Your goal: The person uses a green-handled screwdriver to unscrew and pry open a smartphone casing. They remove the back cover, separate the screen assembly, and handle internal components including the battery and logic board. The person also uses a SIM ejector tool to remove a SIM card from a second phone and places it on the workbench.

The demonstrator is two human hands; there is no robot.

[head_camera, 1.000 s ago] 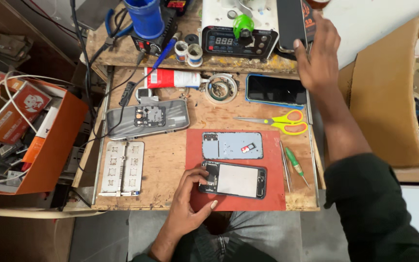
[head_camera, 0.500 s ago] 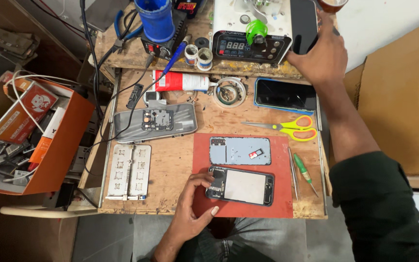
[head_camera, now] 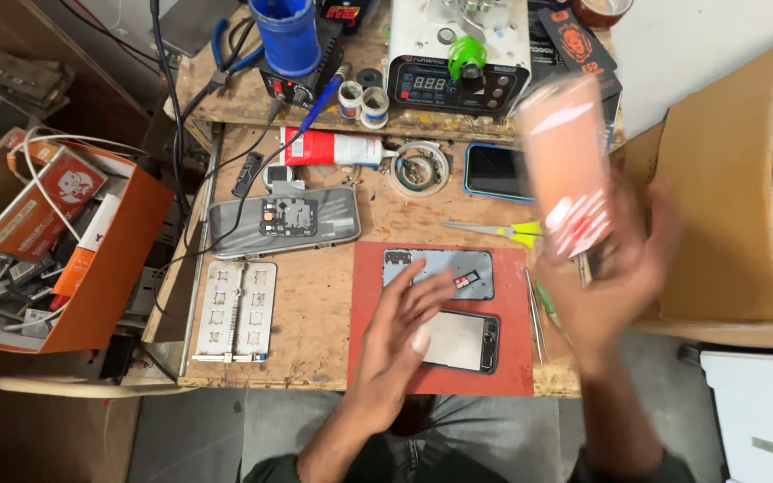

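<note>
Near the desk's front edge, the left hand (head_camera: pixel 400 326) lies flat with its fingers spread loose, gripping nothing, on the red mat (head_camera: pixel 378 362) and over the left end of the phone (head_camera: pixel 458 342) lying there. Farther back, above the desk's right edge, the right hand (head_camera: pixel 624 259) grips a blurred pinkish flat packet (head_camera: pixel 567 165), upright over the yellow scissors (head_camera: pixel 498 233).

A scuffed wooden worktop (head_camera: pixel 315 304) carries a red mat (head_camera: pixel 512 376) at its front edge, with a grey metal jig plate (head_camera: pixel 234 310) to the left. Further back lie a grey phone housing (head_camera: pixel 283 220), a red-and-white tube (head_camera: pixel 328 148), a dark phone (head_camera: pixel 496 172) and yellow-handled scissors (head_camera: pixel 498 233). Two opened phone parts rest on the mat.
</note>
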